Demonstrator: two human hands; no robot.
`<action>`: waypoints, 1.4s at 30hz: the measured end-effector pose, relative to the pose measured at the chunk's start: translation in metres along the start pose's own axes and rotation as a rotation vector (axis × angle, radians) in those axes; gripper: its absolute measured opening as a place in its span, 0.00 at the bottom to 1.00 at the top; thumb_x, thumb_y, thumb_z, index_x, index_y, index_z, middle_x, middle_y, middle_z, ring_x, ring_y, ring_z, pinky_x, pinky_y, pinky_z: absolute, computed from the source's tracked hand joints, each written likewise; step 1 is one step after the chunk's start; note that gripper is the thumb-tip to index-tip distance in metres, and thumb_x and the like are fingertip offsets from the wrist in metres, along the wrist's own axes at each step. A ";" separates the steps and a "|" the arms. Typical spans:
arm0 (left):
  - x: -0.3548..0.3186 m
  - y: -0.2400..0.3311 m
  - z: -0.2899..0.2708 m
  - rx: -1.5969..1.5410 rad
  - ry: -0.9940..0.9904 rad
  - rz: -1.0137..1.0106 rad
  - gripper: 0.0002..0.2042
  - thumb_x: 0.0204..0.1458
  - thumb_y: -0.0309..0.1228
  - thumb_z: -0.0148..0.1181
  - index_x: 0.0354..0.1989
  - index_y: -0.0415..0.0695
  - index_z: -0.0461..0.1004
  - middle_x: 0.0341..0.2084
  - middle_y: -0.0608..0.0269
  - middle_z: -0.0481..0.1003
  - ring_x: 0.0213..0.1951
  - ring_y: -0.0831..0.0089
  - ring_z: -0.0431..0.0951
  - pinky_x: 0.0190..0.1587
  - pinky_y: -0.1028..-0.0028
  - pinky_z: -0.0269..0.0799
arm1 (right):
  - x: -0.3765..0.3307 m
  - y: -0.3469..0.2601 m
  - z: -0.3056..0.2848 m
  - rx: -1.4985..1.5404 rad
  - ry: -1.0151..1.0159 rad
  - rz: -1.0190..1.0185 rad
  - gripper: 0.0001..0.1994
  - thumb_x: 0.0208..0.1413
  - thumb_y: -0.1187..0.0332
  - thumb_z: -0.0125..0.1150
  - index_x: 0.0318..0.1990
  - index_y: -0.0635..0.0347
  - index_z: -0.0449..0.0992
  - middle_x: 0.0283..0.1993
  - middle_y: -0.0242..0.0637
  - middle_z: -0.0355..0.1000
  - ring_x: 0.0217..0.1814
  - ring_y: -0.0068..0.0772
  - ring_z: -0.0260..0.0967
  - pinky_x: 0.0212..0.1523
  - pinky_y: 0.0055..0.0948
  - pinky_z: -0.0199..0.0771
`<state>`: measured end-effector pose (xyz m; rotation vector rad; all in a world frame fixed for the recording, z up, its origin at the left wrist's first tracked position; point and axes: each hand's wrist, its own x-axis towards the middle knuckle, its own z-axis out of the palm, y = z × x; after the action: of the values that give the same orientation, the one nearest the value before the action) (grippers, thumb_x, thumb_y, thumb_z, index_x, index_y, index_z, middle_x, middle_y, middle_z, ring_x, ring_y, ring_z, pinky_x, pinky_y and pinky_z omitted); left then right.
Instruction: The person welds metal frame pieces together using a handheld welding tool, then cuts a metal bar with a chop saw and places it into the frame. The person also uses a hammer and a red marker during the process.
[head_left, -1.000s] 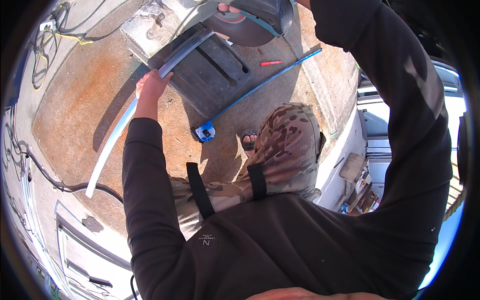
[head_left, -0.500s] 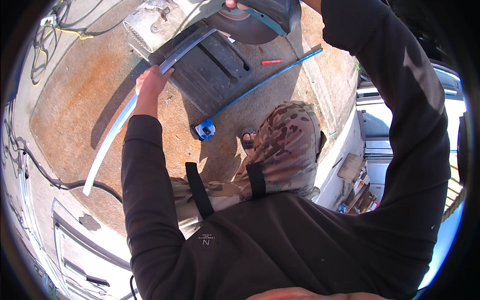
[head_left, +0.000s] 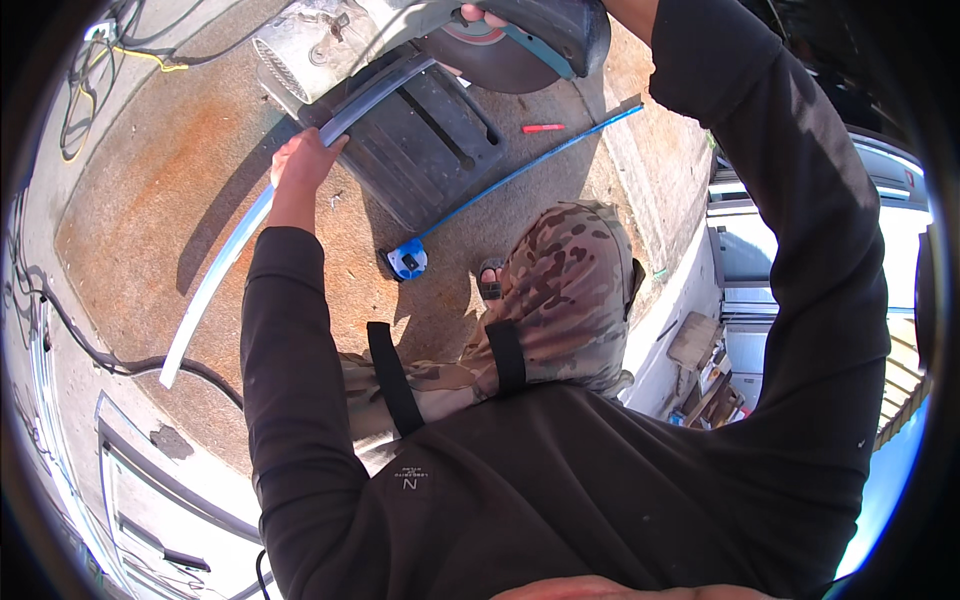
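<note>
Left hand [head_left: 305,162] gripped strip [head_left: 226,254] at saw base's [head_left: 388,150] left edge | right hand [head_left: 484,15] gripped saw [head_left: 560,35] | we judged strip light, stiff, best held there

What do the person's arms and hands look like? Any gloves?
The left sleeve and right sleeve are long, dark and nearly plain, the right one with a tiny pale speck. The left hand has no glove. The right hand is mostly hidden, but what shows is bare too.
</note>
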<state>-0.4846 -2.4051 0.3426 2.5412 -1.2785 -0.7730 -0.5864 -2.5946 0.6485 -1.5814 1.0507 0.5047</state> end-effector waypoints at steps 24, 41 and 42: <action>0.003 -0.002 0.003 0.025 -0.007 0.003 0.32 0.53 0.62 0.55 0.48 0.43 0.78 0.45 0.49 0.80 0.51 0.54 0.79 0.55 0.60 0.71 | 0.001 0.005 -0.003 -0.121 0.026 -0.085 0.10 0.59 0.63 0.60 0.39 0.63 0.76 0.27 0.40 0.72 0.21 0.31 0.69 0.22 0.31 0.71; 0.004 -0.003 0.003 0.019 -0.004 0.004 0.30 0.51 0.62 0.58 0.47 0.46 0.79 0.44 0.52 0.80 0.49 0.55 0.80 0.53 0.61 0.73 | -0.010 0.001 0.004 -0.178 0.161 -0.042 0.13 0.59 0.61 0.61 0.40 0.64 0.78 0.26 0.40 0.73 0.22 0.31 0.71 0.24 0.30 0.74; 0.004 -0.003 0.004 0.020 -0.006 0.007 0.30 0.51 0.62 0.58 0.47 0.46 0.79 0.44 0.52 0.80 0.49 0.55 0.80 0.53 0.61 0.73 | -0.009 0.001 0.004 -0.194 0.156 -0.034 0.13 0.59 0.61 0.61 0.40 0.64 0.78 0.26 0.40 0.73 0.22 0.31 0.71 0.24 0.30 0.75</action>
<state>-0.4824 -2.4063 0.3368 2.5506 -1.3030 -0.7701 -0.5910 -2.5877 0.6540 -1.8308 1.1163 0.4779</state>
